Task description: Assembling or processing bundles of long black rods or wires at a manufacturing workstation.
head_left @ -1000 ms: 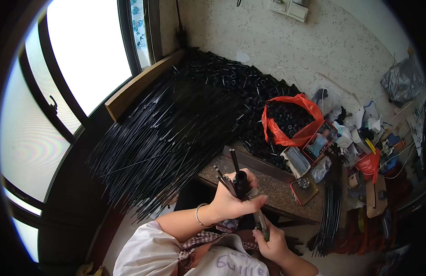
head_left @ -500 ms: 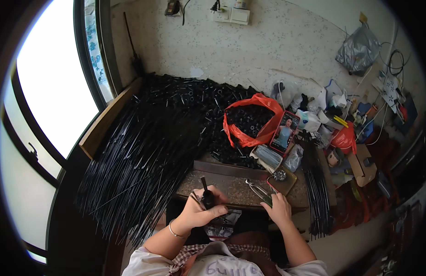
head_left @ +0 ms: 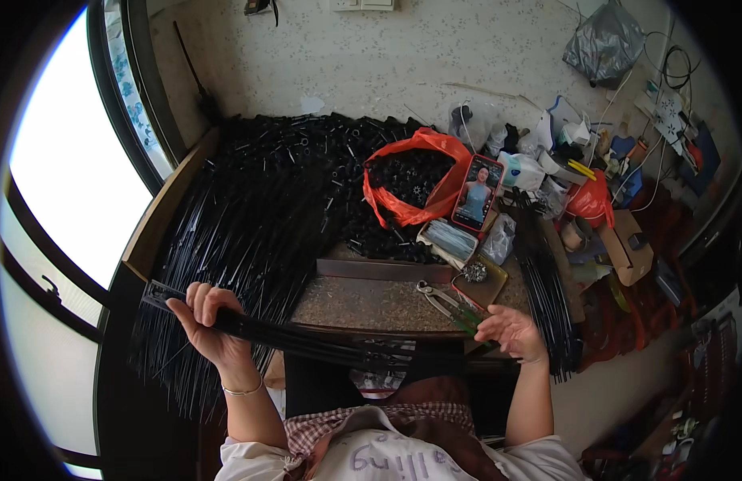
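Head view is showing the left hand (head_left: 213, 330) now gripping a long bundle of black rods (head_left: 307, 341), fingers wrapped around it near one end, so the bundle is lying across the lap in front of the small stone-topped table (head_left: 363, 305). Half a second ago that hand was holding a short black tool upright instead. The right hand (head_left: 511, 331) is hovering with fingers loosely spread, just beside the green-handled pliers (head_left: 451, 306) at the table's edge.

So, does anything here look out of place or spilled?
Small black parts have spilled from the torn orange bag across the pile. Otherwise, the left hand grips black strips; the right hand rests beside pliers.
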Available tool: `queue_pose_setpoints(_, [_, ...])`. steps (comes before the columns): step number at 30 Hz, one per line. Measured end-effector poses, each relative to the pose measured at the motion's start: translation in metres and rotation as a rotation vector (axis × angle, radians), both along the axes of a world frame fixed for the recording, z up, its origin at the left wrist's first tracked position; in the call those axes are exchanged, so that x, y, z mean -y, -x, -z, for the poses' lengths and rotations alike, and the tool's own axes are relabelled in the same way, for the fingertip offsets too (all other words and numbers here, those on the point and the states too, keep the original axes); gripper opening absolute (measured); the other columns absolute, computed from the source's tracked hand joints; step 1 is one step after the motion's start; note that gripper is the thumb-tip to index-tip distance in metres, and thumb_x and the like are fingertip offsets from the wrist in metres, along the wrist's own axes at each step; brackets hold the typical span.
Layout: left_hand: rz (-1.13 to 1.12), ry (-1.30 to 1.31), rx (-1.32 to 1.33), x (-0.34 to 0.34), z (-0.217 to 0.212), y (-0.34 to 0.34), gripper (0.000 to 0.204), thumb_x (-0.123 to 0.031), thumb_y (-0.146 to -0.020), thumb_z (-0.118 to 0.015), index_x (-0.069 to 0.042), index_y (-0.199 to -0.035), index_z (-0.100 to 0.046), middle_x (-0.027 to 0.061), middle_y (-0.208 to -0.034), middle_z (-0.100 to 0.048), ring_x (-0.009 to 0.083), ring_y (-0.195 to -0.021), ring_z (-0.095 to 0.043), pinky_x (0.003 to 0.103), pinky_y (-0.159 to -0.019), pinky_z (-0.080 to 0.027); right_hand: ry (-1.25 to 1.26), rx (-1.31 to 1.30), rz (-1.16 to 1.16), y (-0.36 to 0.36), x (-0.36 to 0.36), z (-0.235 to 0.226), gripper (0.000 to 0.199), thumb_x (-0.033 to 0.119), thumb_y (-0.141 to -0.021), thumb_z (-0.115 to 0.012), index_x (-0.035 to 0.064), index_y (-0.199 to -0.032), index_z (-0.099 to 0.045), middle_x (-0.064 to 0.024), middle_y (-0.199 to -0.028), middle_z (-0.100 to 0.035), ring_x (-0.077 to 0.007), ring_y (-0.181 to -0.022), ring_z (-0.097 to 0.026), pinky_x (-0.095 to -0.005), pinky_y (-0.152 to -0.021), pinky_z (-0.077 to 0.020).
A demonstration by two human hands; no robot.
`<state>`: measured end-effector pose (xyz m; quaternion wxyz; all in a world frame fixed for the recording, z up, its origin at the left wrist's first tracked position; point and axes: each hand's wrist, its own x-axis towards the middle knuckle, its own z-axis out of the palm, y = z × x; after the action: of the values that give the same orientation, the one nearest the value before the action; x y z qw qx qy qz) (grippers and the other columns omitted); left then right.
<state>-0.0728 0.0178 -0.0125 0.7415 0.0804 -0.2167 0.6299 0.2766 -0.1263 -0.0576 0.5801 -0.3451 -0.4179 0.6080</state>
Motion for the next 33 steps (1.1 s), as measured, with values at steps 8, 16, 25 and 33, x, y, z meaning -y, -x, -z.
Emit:
queue_pose_setpoints(8, [0.166,0.234,-0.118,0.010,0.042,-0.053,0.027,-0.031,-0.076,-0.045,-0.006,-0.067,-0.041,0.0020,-0.055,-0.038,0.0160,-0.061,-0.043,0.035,-0.082,-0.031,-0.490,-0.295,0.449,0.062,-0.030,-0.047,0.071,0.035,-0.057,-0.065,0.0016,-0.110,-0.031,-0.0078,-0.099,-0.043,-0.0196,-0.094,-0.042,-0.0288,-0.077,-0.0363])
queue_pose_setpoints(16, [1.033,0.760,-1.081,0.047,0.190,-0.097,0.045,-0.040,-0.069,-0.047,-0.001,-0.089,-0.048,0.0096,-0.090,-0.050,0.0209,-0.089,-0.043,0.030,-0.071,-0.038,-0.623,-0.061,0.996,0.075,-0.039,-0.069,0.041,0.046,-0.079,-0.028,0.0061,-0.075,-0.039,0.0019,-0.052,-0.030,-0.0051,-0.045,-0.025,-0.0171,-0.038,-0.0209])
queue_pose_setpoints(25, [0.023,-0.876,-2.011,-0.007,0.117,-0.109,0.034,-0.035,-0.073,-0.050,-0.001,-0.075,-0.055,0.0106,-0.065,-0.054,0.0178,-0.055,-0.052,0.027,-0.053,-0.042,-0.176,-0.030,0.338,0.096,-0.072,-0.017,0.015,0.007,-0.072,-0.053,-0.0012,-0.081,-0.045,-0.0057,-0.079,-0.047,-0.0099,-0.068,-0.046,-0.0208,-0.060,-0.0394])
queue_pose_setpoints(33, [-0.455,-0.587,-1.595,-0.025,0.016,-0.139,0.017,-0.008,-0.065,-0.061,-0.002,-0.062,-0.045,0.0023,-0.055,-0.046,0.0070,-0.047,-0.041,0.018,-0.043,-0.033,-0.276,0.307,0.464,0.092,-0.112,-0.033,0.009,0.004,-0.075,-0.048,-0.0017,-0.081,-0.046,-0.0021,-0.074,-0.048,-0.0026,-0.059,-0.043,-0.0131,-0.054,-0.0354])
